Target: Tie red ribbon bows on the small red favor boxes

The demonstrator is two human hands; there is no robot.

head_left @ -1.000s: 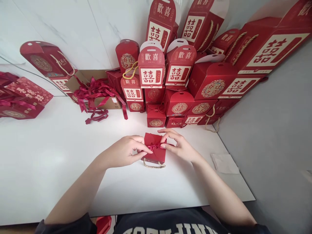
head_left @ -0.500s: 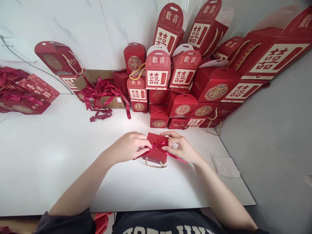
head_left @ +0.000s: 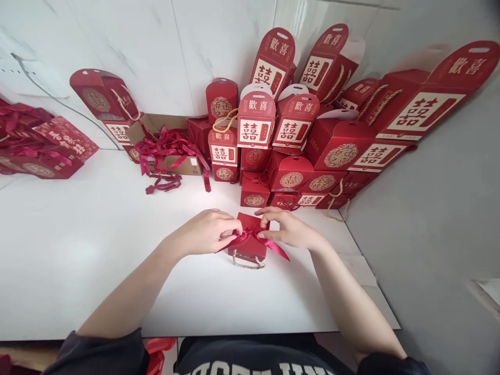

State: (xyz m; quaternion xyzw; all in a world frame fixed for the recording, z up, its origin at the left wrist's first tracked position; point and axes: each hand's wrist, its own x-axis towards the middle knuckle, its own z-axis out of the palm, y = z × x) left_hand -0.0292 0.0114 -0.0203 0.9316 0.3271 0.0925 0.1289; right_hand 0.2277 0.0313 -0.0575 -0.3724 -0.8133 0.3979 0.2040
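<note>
A small red gift box (head_left: 247,252) lies on the white table before me, its twisted cream rope handle (head_left: 249,266) hanging toward my body. Across its top runs a crimson satin ribbon (head_left: 278,249), gathered at a knot in the middle. From the left, my left hand (head_left: 213,232) pinches the ribbon beside the knot, the fingertips partly hiding it. On the opposite side my right hand (head_left: 287,227) has its thumb and bent index finger at the ribbon, close to the knot. One ribbon tail slants down to the right below the right thumb.
Stacked red gift boxes (head_left: 291,179) stand against the wall behind. A cardboard box (head_left: 183,165) full of loose ribbons is left of them, with a ribbon bundle (head_left: 164,183) in front. More red boxes (head_left: 58,165) sit far left. A grey wall (head_left: 437,224) bounds the right side.
The camera view has shifted slightly. My right thumb and index finger have shifted at the ribbon, and the right ribbon tail hangs differently. My left hand keeps its pinch.
</note>
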